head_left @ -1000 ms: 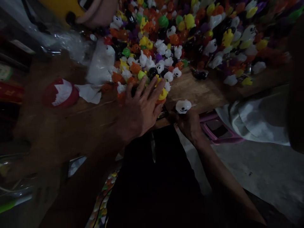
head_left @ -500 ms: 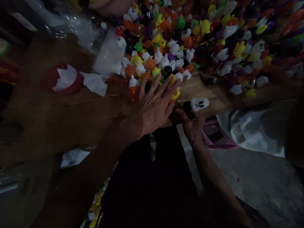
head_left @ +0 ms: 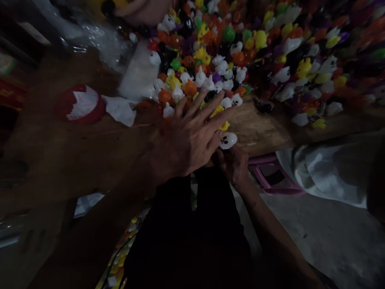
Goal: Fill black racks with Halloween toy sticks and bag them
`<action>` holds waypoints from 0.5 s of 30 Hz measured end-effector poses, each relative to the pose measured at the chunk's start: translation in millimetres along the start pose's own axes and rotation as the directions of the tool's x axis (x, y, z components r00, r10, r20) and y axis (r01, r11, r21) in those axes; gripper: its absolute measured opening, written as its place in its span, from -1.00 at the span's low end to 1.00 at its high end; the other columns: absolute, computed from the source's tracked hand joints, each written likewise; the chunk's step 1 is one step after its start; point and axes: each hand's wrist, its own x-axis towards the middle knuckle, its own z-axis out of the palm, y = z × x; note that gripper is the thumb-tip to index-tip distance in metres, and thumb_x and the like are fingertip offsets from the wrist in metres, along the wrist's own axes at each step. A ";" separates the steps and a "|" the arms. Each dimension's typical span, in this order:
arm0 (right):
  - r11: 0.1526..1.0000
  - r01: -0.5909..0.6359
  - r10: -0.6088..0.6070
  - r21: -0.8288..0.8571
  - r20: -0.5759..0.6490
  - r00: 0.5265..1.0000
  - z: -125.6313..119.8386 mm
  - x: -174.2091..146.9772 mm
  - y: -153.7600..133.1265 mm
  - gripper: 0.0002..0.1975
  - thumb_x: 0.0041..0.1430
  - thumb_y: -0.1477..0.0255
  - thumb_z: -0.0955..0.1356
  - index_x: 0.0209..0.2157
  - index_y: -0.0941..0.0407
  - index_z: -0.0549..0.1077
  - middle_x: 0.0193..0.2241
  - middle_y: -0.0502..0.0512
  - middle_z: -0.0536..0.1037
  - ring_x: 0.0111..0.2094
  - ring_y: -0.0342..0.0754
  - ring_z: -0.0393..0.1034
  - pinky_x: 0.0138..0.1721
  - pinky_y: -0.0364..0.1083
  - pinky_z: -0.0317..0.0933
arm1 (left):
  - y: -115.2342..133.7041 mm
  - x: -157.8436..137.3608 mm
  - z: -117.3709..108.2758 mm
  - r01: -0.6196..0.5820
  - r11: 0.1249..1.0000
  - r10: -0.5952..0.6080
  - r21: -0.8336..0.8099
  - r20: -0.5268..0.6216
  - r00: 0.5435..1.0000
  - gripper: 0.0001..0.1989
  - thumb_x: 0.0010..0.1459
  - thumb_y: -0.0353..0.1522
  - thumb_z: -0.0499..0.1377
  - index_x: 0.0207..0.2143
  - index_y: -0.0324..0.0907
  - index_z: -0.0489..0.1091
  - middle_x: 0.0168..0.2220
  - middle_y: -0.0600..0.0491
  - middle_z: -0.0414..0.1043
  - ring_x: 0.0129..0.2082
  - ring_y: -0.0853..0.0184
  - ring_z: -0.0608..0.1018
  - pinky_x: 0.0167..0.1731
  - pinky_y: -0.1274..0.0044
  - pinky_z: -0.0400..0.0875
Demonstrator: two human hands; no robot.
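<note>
1. While the left hand [head_left: 194, 138] spreads its fingers over the toy pile [head_left: 222, 67], the ghost toy [head_left: 229, 140] sits beside that pile.
2. Right hand [head_left: 236, 163]: fingers hidden, can't tell.
3. Toy seems light, slick; hold its sides.

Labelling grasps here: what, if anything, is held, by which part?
The right hand seems to hold a white ghost toy by its near side, contact hidden; left hand shows no hold.
</note>
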 end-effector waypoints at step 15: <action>0.912 -0.279 0.315 0.299 -0.077 0.946 -3.4 -8.9 6.2 -0.70 0.11 0.12 0.53 -0.45 0.06 0.59 -0.49 0.01 0.61 -0.41 0.00 0.51 -0.31 -0.03 0.47 | -9.3 1.9 4.6 -0.069 0.998 0.069 -0.002 0.048 0.996 -0.49 0.43 -0.42 -0.12 0.36 -0.16 0.26 0.51 0.04 0.00 0.53 0.01 -0.02 0.48 0.04 -0.03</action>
